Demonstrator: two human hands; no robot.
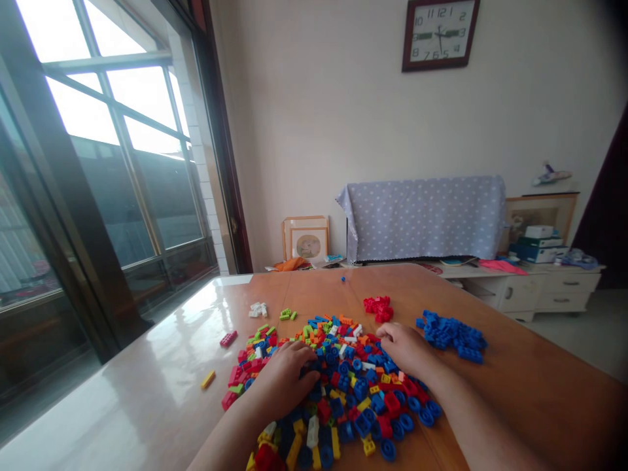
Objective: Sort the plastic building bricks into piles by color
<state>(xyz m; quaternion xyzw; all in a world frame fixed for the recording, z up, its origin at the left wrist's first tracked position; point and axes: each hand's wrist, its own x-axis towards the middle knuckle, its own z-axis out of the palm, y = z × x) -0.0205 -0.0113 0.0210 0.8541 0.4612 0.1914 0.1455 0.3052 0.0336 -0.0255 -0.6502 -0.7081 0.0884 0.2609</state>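
- My left hand [288, 376] lies over the near left part of a mixed pile of plastic bricks [362, 390], palm down, the wrist across the pile's edge
- Left fingers: curled downward, thumb set apart from the forefinger, blue pieces showing in the gap between them; the fingertips dip among the bricks, so I cannot tell whether a piece is grasped
- My right hand [406, 348] stands at the right edge of the same pile, the forearm slanting in from the lower right
- Right fingers: bent and close together, tips pointing left at the pile's border; what lies beneath them is hidden, and I cannot tell whether they grip anything
- The pile spreads between and in front of both my hands, with blue wheel-like pieces [406, 422] along its near right edge
- A red cluster [377, 308] sits beyond my right fingers, apart from them
- A blue heap [454, 335] lies to the right of my right hand, not touching it
- Beyond my left hand lie green bricks [287, 315] and, farther left, a white cluster [258, 310]
- A pink brick [228, 339] and a yellow brick [208, 379] lie singly on the tabletop [544, 386], left of the pile
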